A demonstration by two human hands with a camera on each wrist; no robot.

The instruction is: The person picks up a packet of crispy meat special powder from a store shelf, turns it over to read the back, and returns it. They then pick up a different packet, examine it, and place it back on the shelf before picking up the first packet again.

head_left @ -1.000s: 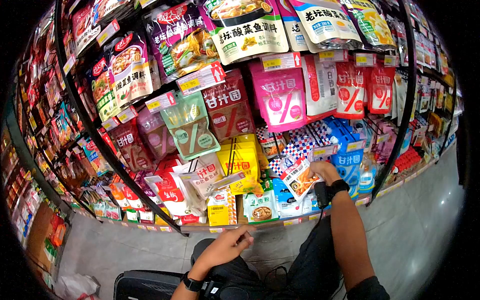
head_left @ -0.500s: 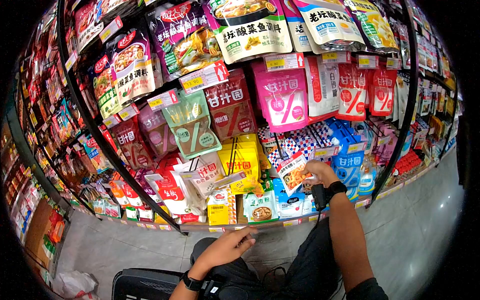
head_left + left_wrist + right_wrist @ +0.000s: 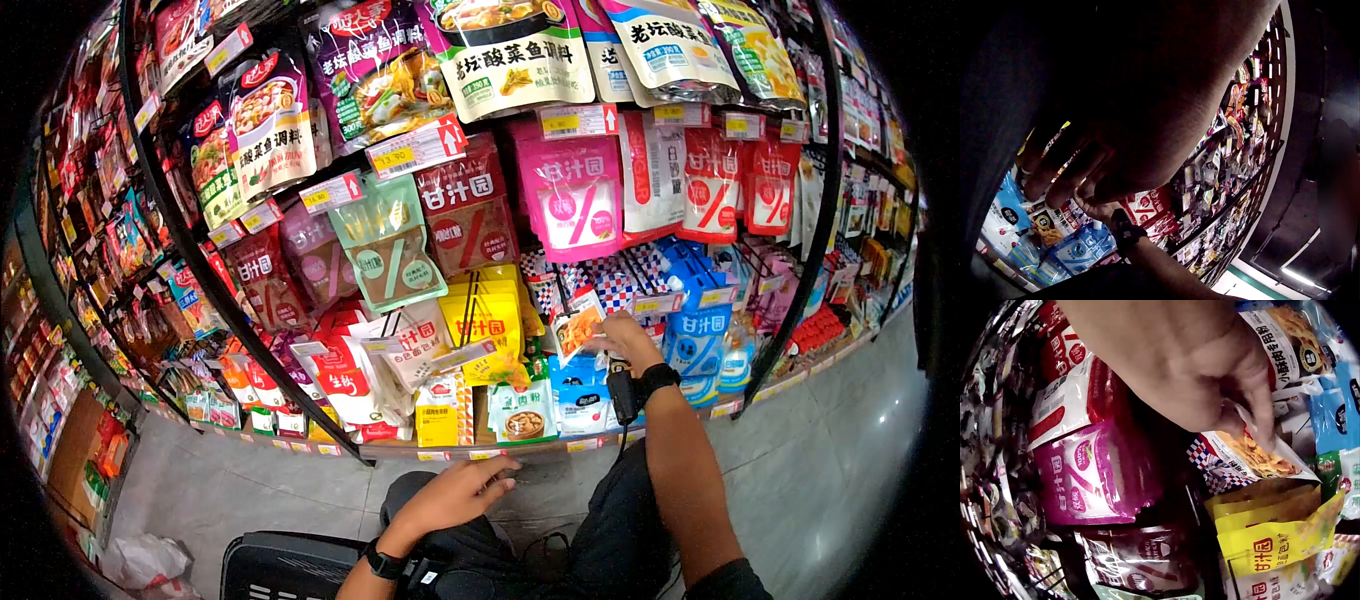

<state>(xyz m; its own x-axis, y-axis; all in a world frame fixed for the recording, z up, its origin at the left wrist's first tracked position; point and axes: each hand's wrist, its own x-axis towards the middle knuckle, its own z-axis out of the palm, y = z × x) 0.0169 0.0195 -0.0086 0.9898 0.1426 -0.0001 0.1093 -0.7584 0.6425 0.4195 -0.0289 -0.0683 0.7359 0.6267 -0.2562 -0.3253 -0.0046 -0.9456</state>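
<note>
My right hand (image 3: 630,342) pinches the edge of a packet of frying powder (image 3: 577,330), with fried food pictured on its front. In the right wrist view, the thumb and fingers of this hand (image 3: 1210,369) are at the upper edge of the packet (image 3: 1266,456), and a blue-and-white checkered end shows. Checkered packets (image 3: 615,275) hang just behind it on the rack. My left hand (image 3: 455,497) is held over my lap in front of the shelf, fingers loosely bent, nothing in it. It looks dark in the left wrist view.
Yellow bags (image 3: 480,325) hang left of the packet, blue bags (image 3: 697,335) to its right. Pink bags (image 3: 575,195) hang above. Below, a white-and-green packet (image 3: 523,412) stands on the bottom shelf. A black upright (image 3: 800,290) bounds the rack's right side. A black chair-like object (image 3: 285,565) is at lower left.
My right hand has moved left and slightly up with the packet, towards the hanging checkered packets and yellow bags. My left hand has hardly moved.
</note>
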